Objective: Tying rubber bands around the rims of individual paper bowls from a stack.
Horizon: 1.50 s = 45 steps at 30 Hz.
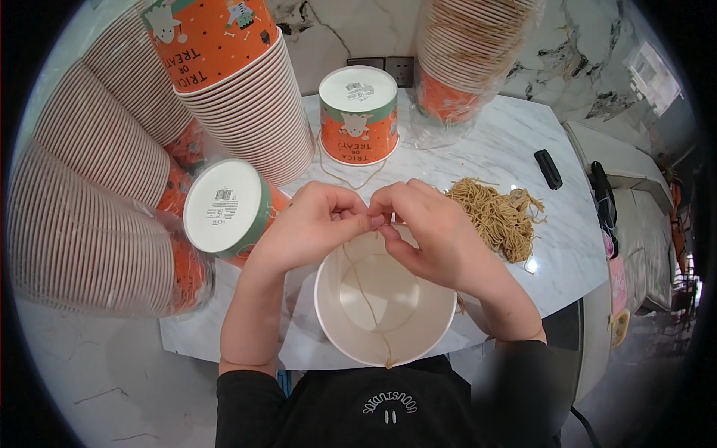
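Observation:
A round paper bucket (385, 328) with a white inside stands mouth up at the table's near edge. One length of tan string (361, 287) crosses its opening, from a knot at the near rim up toward my fingers. Over the far rim, my left hand (310, 224) is closed in a pinch, its fingertips against those of my right hand (426, 235), which is pinched too. Both hold the string's end at the rim; the fingers hide exactly how it runs there. To the right of my right hand lies a heap of cut tan strings (499, 216).
An orange and green bucket (358, 123) sits upside down behind my hands, string around it. Another bucket (228, 207) is left of my left hand. Tall nested bucket stacks (246, 112) crowd the left; a wrapped stack (474, 52) stands far right. A black object (548, 169) lies at right.

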### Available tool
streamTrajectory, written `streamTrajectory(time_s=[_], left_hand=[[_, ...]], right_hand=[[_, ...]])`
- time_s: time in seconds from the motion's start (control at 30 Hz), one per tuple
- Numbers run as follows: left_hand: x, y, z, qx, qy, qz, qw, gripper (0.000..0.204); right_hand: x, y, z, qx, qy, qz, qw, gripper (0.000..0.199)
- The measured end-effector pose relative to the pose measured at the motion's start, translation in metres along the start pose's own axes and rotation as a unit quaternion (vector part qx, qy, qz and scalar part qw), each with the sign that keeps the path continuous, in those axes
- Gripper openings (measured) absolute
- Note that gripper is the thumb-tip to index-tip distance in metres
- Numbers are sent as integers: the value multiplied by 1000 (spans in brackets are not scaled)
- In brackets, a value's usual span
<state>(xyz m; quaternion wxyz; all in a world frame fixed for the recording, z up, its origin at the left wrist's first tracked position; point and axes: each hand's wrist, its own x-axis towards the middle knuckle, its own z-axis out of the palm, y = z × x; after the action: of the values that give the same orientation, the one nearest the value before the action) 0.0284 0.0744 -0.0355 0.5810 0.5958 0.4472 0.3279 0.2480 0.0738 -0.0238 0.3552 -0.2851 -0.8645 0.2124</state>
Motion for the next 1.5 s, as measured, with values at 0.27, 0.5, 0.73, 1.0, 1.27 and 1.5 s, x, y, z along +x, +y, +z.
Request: streamTrajectory(time_s=[0.27,0.5,0.73,1.0,1.27,1.5], left_hand=[[0,8,-2,-1,17,-19,1000,20],[1,4,-2,9,31,-26,999,23],[3,5,-1,18,22,-8,1000,21],[2,9,-11,-71,-77,-45,994,18],[1,12,-14,-66,-107,-67,990,15],[3,10,-7,-76,-56,-46,995,13]], right_hand=[[-2,4,-3,-19,-22,-8,1000,28],[-1,-4,0,68,-9,131,989,20],[-2,-1,-2,45,5,105,993,14],[1,-4,-12,96,-7,113,989,13],[2,-5,-16,153,-27,147,977,11],[1,-2,-10,149,-12,149,978,9]])
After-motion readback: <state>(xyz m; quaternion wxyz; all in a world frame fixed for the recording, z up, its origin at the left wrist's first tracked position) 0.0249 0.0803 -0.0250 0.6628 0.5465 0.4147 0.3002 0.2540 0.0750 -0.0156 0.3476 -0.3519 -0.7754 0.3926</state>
